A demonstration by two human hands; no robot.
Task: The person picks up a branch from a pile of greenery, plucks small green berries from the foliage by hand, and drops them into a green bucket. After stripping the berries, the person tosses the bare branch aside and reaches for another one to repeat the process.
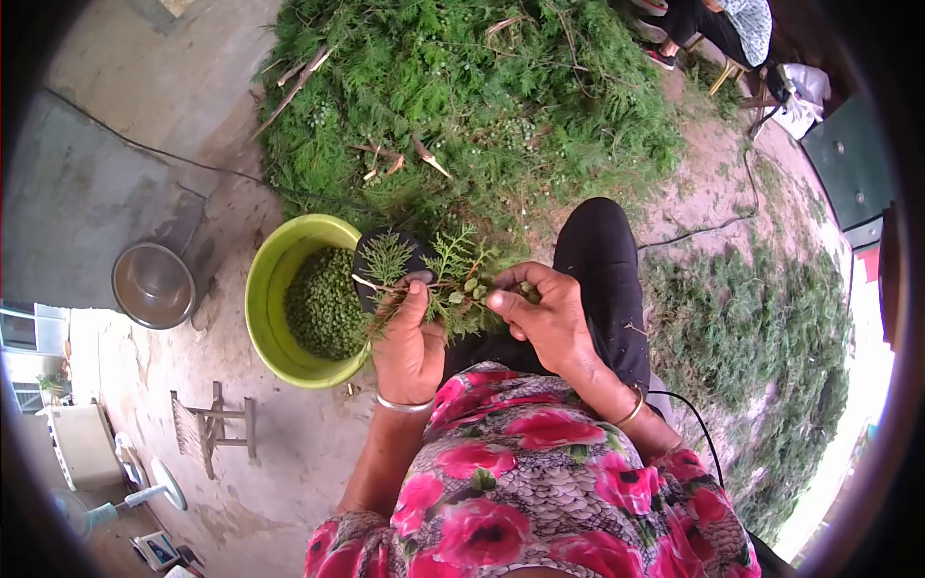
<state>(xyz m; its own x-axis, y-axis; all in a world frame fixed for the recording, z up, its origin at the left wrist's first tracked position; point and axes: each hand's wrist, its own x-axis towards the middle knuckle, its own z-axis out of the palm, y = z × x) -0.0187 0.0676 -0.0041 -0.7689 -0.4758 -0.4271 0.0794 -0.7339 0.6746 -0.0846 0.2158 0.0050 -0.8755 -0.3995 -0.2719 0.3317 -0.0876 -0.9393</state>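
My left hand [409, 349] pinches the stem of a small green sprig [448, 270] with feathery leaves and a few round green berries. At the sprig's right end is my right hand [545, 313], its thumb and forefinger closed at the berries; what lies between the fingertips is too small to make out. Just left of my left hand stands a yellow-green bucket [260, 299], partly filled with small green berries [332, 303]. The sprig is above my lap, to the right of the bucket's rim.
A large heap of cut branches [462, 106] lies ahead, more greenery [752, 356] at the right. A metal bowl [154, 285] and a small wooden stool [217, 429] stand left. Another person [718, 29] sits at the upper right. A black cable crosses the floor.
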